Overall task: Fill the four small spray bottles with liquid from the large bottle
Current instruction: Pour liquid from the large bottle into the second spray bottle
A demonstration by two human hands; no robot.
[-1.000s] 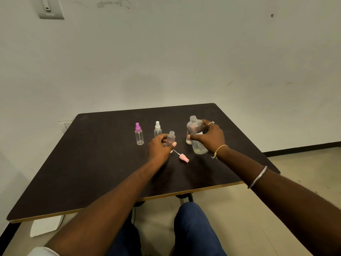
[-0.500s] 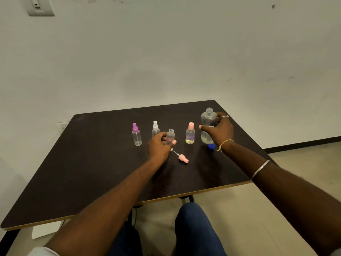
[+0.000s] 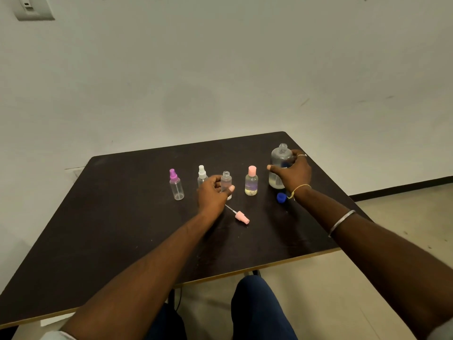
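**Two hands holding two upright bottles on a dark table**

The left hand reaches forward, its forearm stretched over the table. Its fingers and thumb curl round the uncapped small bottle, which stands upright in the middle of the row. The right hand wraps the large bottle from the near side, thumb pointing toward the row. This bottle stands upright near the table's far right corner, its threaded neck open and pale liquid showing in its lower part. A blue cap lies on the table just in front of it, beside the wrist.

The small bottles are clear plastic cylinders with rounded shoulders. From left to right they are a purple-topped bottle, a white-topped bottle partly hidden behind the left hand, the held one, and a pink-capped bottle with yellowish liquid at its base. A pink spray head with a thin dip tube lies on its side, nearer the person than the held bottle. The tabletop is dark and matte — its front edge is pale.
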